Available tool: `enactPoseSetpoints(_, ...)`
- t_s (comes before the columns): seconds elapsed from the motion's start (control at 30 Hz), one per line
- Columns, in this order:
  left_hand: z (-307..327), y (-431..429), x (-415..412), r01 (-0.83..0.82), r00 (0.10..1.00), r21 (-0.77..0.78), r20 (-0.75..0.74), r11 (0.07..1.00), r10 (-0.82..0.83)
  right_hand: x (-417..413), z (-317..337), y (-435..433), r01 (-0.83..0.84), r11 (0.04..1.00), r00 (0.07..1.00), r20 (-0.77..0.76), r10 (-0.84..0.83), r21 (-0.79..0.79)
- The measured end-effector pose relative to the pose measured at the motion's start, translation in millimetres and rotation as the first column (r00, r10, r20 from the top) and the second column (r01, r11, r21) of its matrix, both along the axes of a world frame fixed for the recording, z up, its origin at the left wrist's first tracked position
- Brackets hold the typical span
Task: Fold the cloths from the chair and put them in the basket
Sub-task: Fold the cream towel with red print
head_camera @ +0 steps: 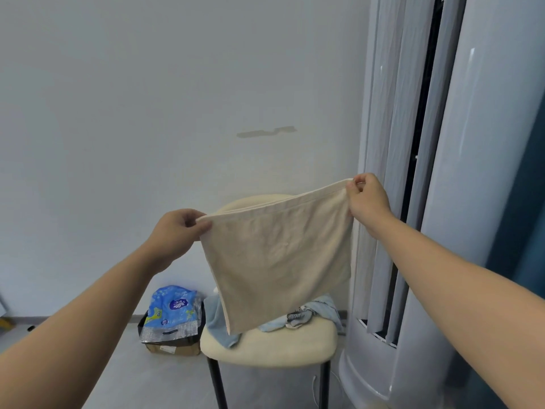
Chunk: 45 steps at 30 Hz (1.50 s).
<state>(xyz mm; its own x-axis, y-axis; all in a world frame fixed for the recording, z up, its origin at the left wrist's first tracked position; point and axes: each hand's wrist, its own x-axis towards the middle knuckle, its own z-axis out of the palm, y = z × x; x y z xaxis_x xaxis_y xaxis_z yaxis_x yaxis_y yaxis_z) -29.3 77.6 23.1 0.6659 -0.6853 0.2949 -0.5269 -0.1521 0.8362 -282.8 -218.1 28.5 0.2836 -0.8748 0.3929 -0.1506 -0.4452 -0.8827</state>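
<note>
From my head view, I hold a beige cloth (280, 261) up in the air in front of the chair (265, 346), stretched between both hands. My left hand (180, 228) pinches its top left corner between thumb and curled fingers; my right hand (367, 199), higher and farther right, pinches the top right corner the same way. The cloth hangs doubled, its top edge slanting up to the right, its lower corner just above the seat. On the seat behind it lie crumpled blue cloths (219, 323). Left of the chair, a blue bag (172, 311) sits in a box (174, 348) on the floor. A tall grey air conditioner (472, 202) stands at the right.
</note>
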Motion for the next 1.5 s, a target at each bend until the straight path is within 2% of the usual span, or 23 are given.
enactPoseSetpoints(0.1,-1.6,-4.5,-0.1,-0.004,0.988,-0.128,-0.156,0.992,-0.016,0.9,-5.0,3.5,-0.022,0.999,0.999,0.042,0.024,-0.037)
enactPoseSetpoints(0.27,1.4,-10.3,-2.1,0.008,0.935,-0.275,-0.338,0.961,-0.104,0.2,-11.2,15.6,0.020,0.981,0.993,0.121,0.004,-0.194)
enactPoseSetpoints(0.37,-2.2,-16.3,3.2,-0.007,0.928,-0.230,-0.365,0.973,-0.080,4.0,-17.8,8.4,0.042,0.980,0.993,0.120,-0.019,-0.193)
enactPoseSetpoints(0.47,-13.3,-38.7,8.9,-0.119,0.890,-0.081,-0.451,0.990,0.070,18.1,-29.4,-8.3,-0.024,1.000,0.992,-0.127,0.026,0.011)
enactPoseSetpoints(0.53,-20.6,-54.0,6.1,-0.179,0.833,0.019,-0.529,0.984,0.161,26.2,-36.7,-11.4,0.015,0.996,0.986,-0.168,0.001,0.093)
enactPoseSetpoints(0.6,-26.7,-69.6,2.5,-0.211,0.817,0.032,-0.544,0.977,0.194,31.5,-39.4,-6.6,0.047,0.997,0.987,-0.156,-0.035,0.069)
enactPoseSetpoints(0.73,-34.8,-90.8,-22.1,-0.248,0.828,-0.043,-0.528,0.968,0.189,38.4,-41.5,22.1,0.035,0.999,0.984,-0.174,-0.037,-0.015)
enactPoseSetpoints(0.93,-51.7,-109.8,-49.9,-0.196,0.862,-0.130,-0.496,0.972,0.108,62.1,-42.3,84.2,-0.144,0.987,0.989,-0.031,0.143,-0.076)
enactPoseSetpoints(1.07,-51.3,-116.6,-64.1,-0.137,0.837,-0.150,-0.547,0.979,0.033,78.1,-55.4,106.1,-0.267,0.964,0.964,0.015,0.267,-0.005)
enactPoseSetpoints(1.3,-42.9,-105.2,-77.9,-0.014,0.780,-0.215,-0.613,0.976,-0.124,82.5,-64.7,108.8,-0.389,0.921,0.919,0.079,0.386,0.028)
enactPoseSetpoints(1.37,-39.7,-101.0,-78.4,0.034,0.765,-0.240,-0.618,0.970,-0.180,81.3,-63.2,108.4,-0.475,0.873,0.875,0.160,0.457,0.110)
enactPoseSetpoints(1.43,-37.5,-95.7,-77.9,0.088,0.780,-0.265,-0.580,0.960,-0.232,80.6,-59.8,109.5,-0.601,0.760,0.789,0.334,0.516,0.246)
enactPoseSetpoints(1.5,-38.2,-91.2,-76.8,0.138,0.799,-0.277,-0.537,0.951,-0.272,80.7,-57.2,106.7,-0.661,0.673,0.736,0.459,0.497,0.331)
